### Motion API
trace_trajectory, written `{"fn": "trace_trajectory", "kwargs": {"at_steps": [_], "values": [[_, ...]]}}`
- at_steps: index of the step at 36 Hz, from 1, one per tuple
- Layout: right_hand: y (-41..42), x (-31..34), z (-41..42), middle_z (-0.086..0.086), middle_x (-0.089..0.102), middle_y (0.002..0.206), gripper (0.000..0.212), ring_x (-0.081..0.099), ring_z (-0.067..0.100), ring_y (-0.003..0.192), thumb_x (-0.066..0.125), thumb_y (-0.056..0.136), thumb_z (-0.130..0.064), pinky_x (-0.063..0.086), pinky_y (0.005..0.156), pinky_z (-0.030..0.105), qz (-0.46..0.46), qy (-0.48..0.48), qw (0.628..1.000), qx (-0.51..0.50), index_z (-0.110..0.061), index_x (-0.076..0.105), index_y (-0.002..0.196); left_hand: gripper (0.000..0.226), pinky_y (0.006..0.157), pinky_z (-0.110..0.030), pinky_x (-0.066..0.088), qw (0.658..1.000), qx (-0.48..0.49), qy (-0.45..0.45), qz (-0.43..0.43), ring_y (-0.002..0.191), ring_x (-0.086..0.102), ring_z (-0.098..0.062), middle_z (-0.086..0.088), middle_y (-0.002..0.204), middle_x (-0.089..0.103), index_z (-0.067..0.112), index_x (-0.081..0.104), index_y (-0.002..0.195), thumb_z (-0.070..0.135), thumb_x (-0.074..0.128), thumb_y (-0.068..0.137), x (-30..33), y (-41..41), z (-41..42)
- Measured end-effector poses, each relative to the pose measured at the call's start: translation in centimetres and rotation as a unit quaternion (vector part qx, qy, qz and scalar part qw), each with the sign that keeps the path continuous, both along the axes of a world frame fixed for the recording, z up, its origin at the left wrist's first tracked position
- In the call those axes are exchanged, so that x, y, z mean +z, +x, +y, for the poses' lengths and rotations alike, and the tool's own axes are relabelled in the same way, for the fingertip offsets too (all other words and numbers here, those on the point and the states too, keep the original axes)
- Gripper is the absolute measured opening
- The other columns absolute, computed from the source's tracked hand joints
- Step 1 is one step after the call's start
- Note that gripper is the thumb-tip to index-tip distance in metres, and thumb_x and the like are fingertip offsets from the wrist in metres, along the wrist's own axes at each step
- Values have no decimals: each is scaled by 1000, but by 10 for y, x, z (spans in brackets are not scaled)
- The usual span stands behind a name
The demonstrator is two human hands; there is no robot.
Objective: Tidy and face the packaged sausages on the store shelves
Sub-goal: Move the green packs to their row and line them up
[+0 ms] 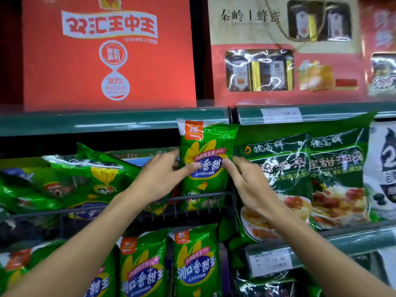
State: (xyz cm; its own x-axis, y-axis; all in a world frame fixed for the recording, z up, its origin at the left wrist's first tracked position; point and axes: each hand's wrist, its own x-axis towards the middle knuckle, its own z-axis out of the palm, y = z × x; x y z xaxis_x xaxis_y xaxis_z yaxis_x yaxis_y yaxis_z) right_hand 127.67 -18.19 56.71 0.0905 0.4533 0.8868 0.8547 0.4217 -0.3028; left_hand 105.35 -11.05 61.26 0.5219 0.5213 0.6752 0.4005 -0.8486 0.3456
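A green corn-sausage pack [204, 144] stands upright on the middle shelf, behind a black wire rail [188, 199]. My left hand [158, 181] grips its left edge, thumb on the front label. My right hand [246, 181] holds its right edge, thumb pressed on the label too. To the left, several green sausage packs [94, 174] lie tilted and slumped. On the shelf below, three matching packs [196, 262] stand upright and face forward.
Dark green food bags [321, 172] stand right of the held pack. A red carton [107, 54] and gift boxes [278, 50] fill the top shelf. Green shelf edges with price tags [280, 115] run across. A white bag [383, 168] sits at far right.
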Motion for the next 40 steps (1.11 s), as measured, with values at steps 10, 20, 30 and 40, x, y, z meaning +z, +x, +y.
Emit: {"fn": "trace_trajectory", "kwargs": {"at_steps": [10, 20, 30, 40], "values": [[-2, 0, -1, 2, 67, 86, 51, 60, 23, 82, 44, 100, -53, 47, 72, 40, 2, 36, 998, -46, -11, 71, 93, 78, 64, -38, 51, 995, 57, 3, 78, 69, 60, -17, -1, 77, 66, 17, 67, 109, 83, 43, 75, 12, 0, 2], [-1, -1, 12, 15, 66, 113, 40, 64, 37, 102, 55, 103, -39, 51, 82, 44, -34, -8, 989, -146, -9, 70, 124, 75, 101, -46, 50, 971, 185, 11, 148, 116, 62, -34, -13, 127, 65, 14, 50, 134, 75, 31, 95, 10, 17, 9], [1, -37, 2, -1, 56, 149, 55, 39, 22, 147, 49, 104, -44, 37, 119, 44, -159, 79, 973, -146, -26, 44, 155, 87, 67, -38, 38, 921, 315, 190, 125, 98, 70, -32, -7, 110, 71, 12, 15, 160, 72, 32, 100, -17, 25, 7], [-12, -35, 7, 15, 54, 139, 56, 31, 29, 143, 50, 107, -25, 33, 117, 44, -125, -2, 984, -123, -15, 33, 160, 73, 72, -40, 53, 944, 265, 149, 128, 86, 69, -30, -1, 82, 65, 8, 30, 152, 63, 34, 105, -13, 24, 9]]}}
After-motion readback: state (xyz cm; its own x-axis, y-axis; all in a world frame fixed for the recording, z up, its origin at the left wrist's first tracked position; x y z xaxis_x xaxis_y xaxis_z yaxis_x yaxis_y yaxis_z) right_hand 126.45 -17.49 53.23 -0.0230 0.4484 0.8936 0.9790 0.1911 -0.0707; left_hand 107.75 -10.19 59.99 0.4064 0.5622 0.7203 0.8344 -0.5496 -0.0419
